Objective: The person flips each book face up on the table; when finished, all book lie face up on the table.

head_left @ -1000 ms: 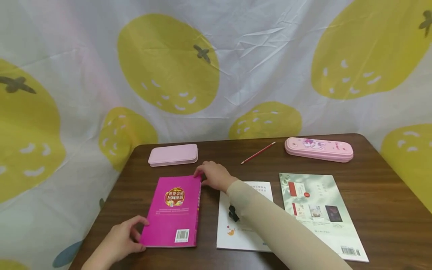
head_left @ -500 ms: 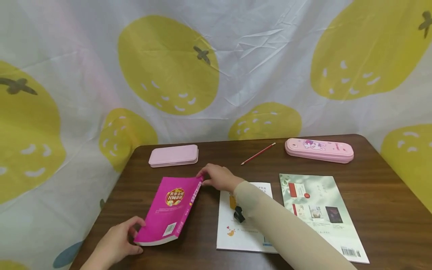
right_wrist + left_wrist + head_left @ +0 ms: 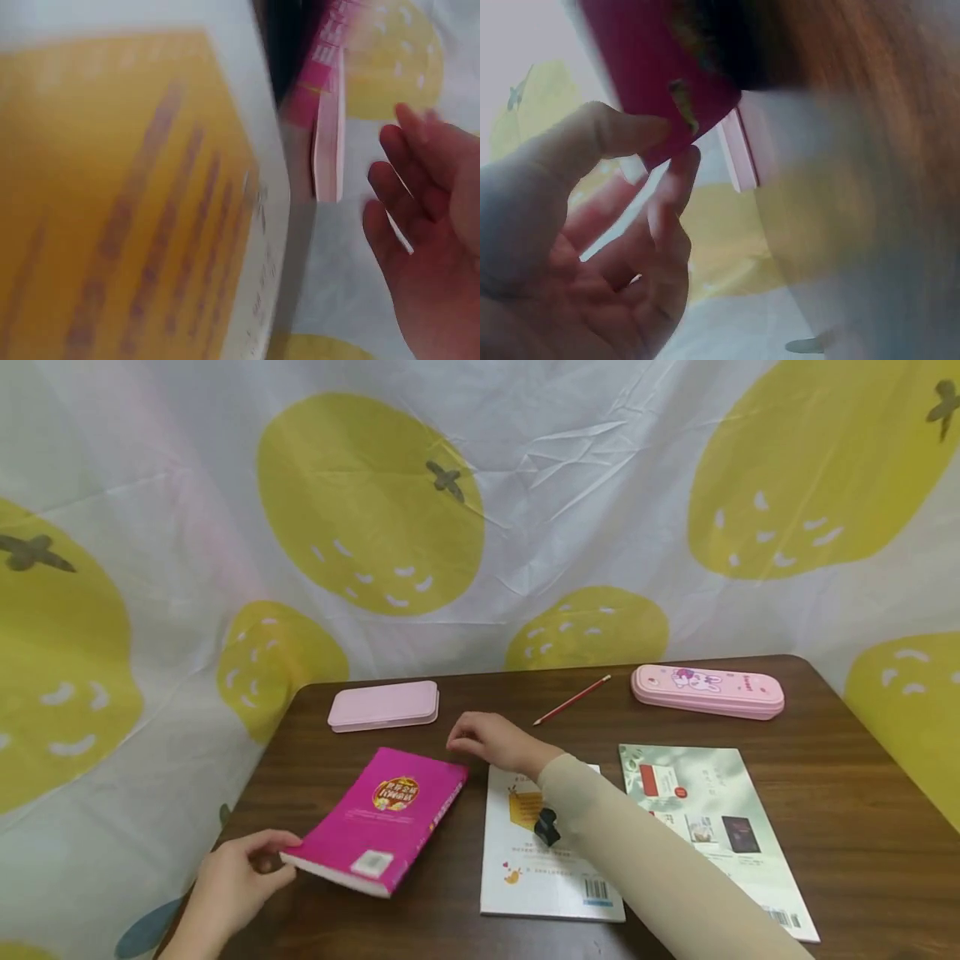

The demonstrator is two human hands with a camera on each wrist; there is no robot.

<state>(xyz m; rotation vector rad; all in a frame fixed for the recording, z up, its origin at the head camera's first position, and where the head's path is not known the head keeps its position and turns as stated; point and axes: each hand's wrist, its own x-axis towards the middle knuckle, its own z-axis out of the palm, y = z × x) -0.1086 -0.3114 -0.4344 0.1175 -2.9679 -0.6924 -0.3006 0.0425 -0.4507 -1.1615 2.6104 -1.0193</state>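
A magenta book is tilted, its near left corner raised off the dark wooden table. My left hand pinches that corner between thumb and fingers; the left wrist view shows the thumb lying over the magenta cover. Just beyond the book's far right corner is my right hand, apart from it, with fingers loosely bent and nothing in them. In the right wrist view the fingers of the right hand are spread away from the book's spine.
A white book lies under my right forearm, and a pale green magazine lies right of it. Along the back are a plain pink case, a red pencil and a pink pencil case with a rabbit. A patterned cloth hangs behind.
My right hand has let go of the magenta book and moved right. The book has turned clockwise, and its near left corner has risen as my left hand moved left.
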